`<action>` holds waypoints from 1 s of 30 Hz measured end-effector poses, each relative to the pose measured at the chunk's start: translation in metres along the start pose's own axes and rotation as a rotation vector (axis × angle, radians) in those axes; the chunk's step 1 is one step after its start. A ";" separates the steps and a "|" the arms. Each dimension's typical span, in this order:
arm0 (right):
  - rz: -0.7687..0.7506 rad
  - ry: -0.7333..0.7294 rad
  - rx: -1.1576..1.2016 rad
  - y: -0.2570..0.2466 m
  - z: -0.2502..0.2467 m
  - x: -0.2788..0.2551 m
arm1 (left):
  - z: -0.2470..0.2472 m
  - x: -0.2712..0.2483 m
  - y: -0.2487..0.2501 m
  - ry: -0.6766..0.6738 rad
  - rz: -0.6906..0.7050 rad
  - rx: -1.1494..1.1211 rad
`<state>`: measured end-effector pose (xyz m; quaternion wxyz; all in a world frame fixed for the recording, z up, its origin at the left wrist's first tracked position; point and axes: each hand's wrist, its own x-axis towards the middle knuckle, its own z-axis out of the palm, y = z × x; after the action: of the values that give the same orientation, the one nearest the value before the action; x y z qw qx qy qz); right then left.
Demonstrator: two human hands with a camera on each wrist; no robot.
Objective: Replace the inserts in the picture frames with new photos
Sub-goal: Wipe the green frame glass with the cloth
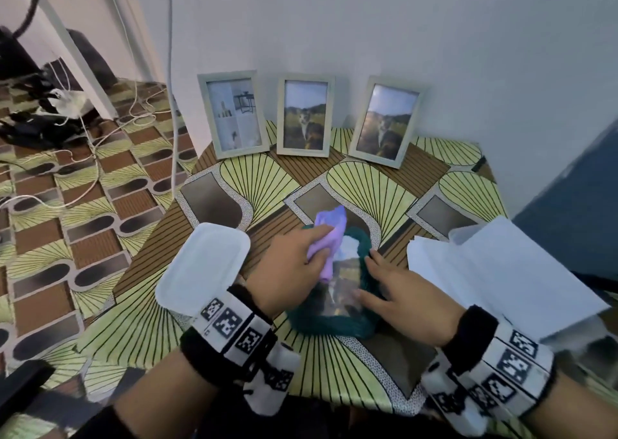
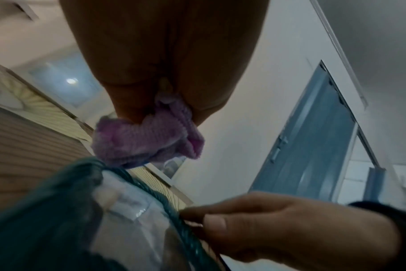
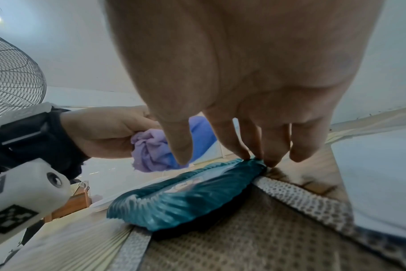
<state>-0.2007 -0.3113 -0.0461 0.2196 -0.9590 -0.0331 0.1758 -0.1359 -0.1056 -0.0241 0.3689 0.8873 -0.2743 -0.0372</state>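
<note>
Purple cloth (image 1: 326, 237) over teal-rimmed frame (image 1: 334, 326)

Left hand (image 1: 287, 268) grips a bunched purple cloth (image 1: 327, 241) over the glass of a teal-wrapped frame (image 1: 334, 325) lying flat. Right hand (image 1: 401, 301) rests, fingers extended, on that frame's right edge. Three upright frames (image 1: 306, 120) stand beyond both hands. White paper sheets (image 1: 501, 271) lie right of the right hand.

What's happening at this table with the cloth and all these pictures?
A person is wiping the glass of a teal fuzzy-edged picture frame lying flat on the patterned table. The left hand grips a bunched lilac cloth on it, while the right hand steadies the frame's edge with its fingertips. Three pale wooden frames lean on the wall behind.
</note>
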 end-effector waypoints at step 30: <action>-0.228 0.046 -0.124 -0.045 -0.002 0.025 | -0.020 0.003 -0.052 -0.699 0.058 0.441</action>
<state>-0.1761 -0.2677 -0.0333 0.1790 -0.9646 -0.1476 0.1253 -0.1042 -0.0644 -0.0449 0.0554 0.8709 -0.4092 -0.2664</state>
